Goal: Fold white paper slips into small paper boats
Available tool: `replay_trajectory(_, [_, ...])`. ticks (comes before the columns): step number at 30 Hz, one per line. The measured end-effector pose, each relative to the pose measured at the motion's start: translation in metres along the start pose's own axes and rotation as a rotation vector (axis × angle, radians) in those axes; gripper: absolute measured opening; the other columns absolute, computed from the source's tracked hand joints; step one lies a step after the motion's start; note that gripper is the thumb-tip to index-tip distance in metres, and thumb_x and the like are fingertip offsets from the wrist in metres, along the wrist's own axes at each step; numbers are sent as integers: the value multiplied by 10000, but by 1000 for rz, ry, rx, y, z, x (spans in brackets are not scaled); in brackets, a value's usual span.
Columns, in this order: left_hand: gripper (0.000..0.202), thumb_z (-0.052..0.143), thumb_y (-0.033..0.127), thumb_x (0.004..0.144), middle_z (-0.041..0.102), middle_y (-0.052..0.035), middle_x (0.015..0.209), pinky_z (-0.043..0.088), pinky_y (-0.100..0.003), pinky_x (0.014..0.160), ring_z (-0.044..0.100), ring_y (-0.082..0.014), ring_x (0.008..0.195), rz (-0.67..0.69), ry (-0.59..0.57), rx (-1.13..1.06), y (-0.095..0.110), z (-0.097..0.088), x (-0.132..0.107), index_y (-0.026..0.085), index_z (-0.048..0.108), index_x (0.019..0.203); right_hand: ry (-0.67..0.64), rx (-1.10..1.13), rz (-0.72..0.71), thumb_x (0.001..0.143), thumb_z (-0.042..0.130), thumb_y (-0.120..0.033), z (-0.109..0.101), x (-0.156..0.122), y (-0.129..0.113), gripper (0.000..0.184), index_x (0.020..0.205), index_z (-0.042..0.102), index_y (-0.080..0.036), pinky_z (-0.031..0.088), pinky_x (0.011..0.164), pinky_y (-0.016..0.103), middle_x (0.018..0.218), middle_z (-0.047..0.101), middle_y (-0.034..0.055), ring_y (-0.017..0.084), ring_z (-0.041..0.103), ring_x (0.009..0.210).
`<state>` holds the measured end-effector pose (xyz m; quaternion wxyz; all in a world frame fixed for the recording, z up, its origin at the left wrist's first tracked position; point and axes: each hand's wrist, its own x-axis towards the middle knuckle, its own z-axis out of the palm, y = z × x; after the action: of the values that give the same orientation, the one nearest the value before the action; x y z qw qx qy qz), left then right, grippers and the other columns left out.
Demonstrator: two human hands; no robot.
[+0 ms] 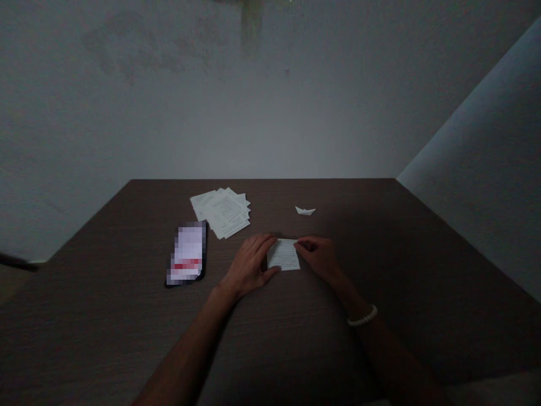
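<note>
A small printed sheet of paper (284, 255) lies on the dark table between my hands. My left hand (252, 260) is at its left side, fingertips on the upper left corner and thumb at the lower edge, holding it down. At the upper right corner, my right hand (319, 255) has thumb and fingers pinched together on the paper. A bracelet of white beads (362, 317) circles my right wrist. Beyond the hands sits a little folded paper boat (305, 211).
Several loose printed sheets (222, 211) lie fanned in a pile at the back left. Nearer, a phone (186, 254) lies with its screen lit and blurred. The brown table (105, 321) meets a stained grey wall (262, 124) at its far edge; another wall rises on the right.
</note>
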<state>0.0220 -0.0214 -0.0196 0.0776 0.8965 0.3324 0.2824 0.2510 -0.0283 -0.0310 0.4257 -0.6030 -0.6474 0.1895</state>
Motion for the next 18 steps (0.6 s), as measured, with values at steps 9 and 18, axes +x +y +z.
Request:
replay_trajectory(9, [455,608,336,870,529,-132,1368,436,-484,1016,492,-282,1252,68,-27,33,-4,7,-5,172,510,1283,-48,-6,-3,764,614,-236,-2,1,-1,180,852,760,-178,438,557,237,682,704,25,138,591,556])
replay_trajectory(18, [328,563,322,903,557,-118,1344,455,-474,985,509,-277,1237,83,-73,73,1,5,-3,177,610,1194,-7,48,3,834,559,-270,-3,1,-2,216,908,737,-172,489,655,263,836,737,61,173,657,699])
